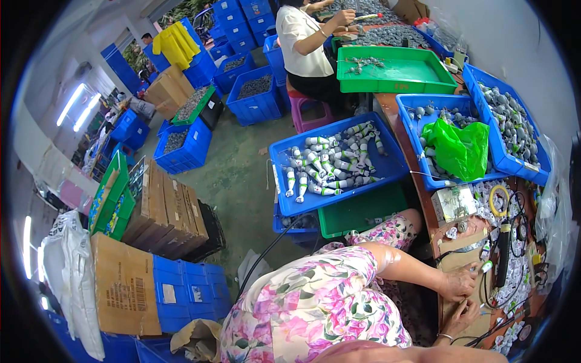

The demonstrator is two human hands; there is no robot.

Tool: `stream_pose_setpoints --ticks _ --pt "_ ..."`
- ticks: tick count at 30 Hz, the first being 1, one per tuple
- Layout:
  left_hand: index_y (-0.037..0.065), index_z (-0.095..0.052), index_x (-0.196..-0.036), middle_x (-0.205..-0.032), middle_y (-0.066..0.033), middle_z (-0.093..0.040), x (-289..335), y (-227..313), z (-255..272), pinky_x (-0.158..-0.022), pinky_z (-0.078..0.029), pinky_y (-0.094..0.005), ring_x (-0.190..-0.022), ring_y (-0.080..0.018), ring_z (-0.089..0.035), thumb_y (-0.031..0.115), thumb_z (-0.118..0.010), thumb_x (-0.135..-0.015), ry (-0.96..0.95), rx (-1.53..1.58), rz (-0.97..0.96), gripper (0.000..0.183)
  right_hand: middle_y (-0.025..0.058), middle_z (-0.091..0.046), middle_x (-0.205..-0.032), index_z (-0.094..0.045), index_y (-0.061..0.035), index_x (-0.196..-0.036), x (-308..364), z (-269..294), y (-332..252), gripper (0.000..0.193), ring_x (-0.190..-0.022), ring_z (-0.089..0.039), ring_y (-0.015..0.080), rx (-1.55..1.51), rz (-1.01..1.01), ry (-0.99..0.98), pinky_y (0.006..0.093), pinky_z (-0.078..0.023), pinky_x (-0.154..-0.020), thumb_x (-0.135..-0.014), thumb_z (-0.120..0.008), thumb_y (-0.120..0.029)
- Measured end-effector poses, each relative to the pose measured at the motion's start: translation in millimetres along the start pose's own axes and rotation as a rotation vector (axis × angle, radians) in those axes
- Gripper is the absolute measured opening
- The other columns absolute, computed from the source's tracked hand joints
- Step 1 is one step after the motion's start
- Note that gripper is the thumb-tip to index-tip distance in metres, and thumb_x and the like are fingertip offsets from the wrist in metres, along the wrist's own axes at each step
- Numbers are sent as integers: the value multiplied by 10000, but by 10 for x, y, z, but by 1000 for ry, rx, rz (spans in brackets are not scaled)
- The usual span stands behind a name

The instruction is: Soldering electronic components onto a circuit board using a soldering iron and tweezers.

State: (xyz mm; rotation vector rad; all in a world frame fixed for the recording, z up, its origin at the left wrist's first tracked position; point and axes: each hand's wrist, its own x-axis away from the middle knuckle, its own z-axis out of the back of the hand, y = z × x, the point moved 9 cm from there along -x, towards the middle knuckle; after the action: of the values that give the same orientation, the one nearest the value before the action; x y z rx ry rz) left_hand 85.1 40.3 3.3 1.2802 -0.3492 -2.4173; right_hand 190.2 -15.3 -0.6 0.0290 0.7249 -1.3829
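down right, both hands (461,296) at the crowded workbench (460,242) edge

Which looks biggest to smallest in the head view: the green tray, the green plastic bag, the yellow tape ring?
1. green tray, though it sits farther away
2. green plastic bag
3. yellow tape ring, clearly the smallest

Blue crate (284,202) of white-green tubes (330,163), green bag (460,148), cardboard boxes (124,284).
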Motion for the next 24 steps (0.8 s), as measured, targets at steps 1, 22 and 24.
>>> stream_pose_setpoints --ticks 1,22,24 --pt "130 -647 -617 -716 -41 -622 -8 14 -21 -1045 -252 -600 -856 -289 -574 221 -724 -669 -15 12 -14 130 181 -530 -873 -552 45 -903 6 9 5 232 -890 -501 366 -2 5 7 460 -389 -825 -977 -556 -175" --pt "145 -621 -610 -712 -19 -600 -4 38 -52 -980 -313 -594 -855 -289 -565 237 -723 -708 23 -38 -76 169 177 -555 -923 -572 41 -942 30 -34 96 230 -920 -513 367 92 37 12 456 -402 -833 -989 -527 -180" --pt "144 -623 -613 -713 -19 -601 -54 88 -151 -979 -315 -590 -851 -288 -565 239 -723 -705 9 0 -105 167 176 -558 -930 -574 41 -946 98 54 146 228 -927 -513 367 138 16 34 458 -402 -839 -990 -525 -177"
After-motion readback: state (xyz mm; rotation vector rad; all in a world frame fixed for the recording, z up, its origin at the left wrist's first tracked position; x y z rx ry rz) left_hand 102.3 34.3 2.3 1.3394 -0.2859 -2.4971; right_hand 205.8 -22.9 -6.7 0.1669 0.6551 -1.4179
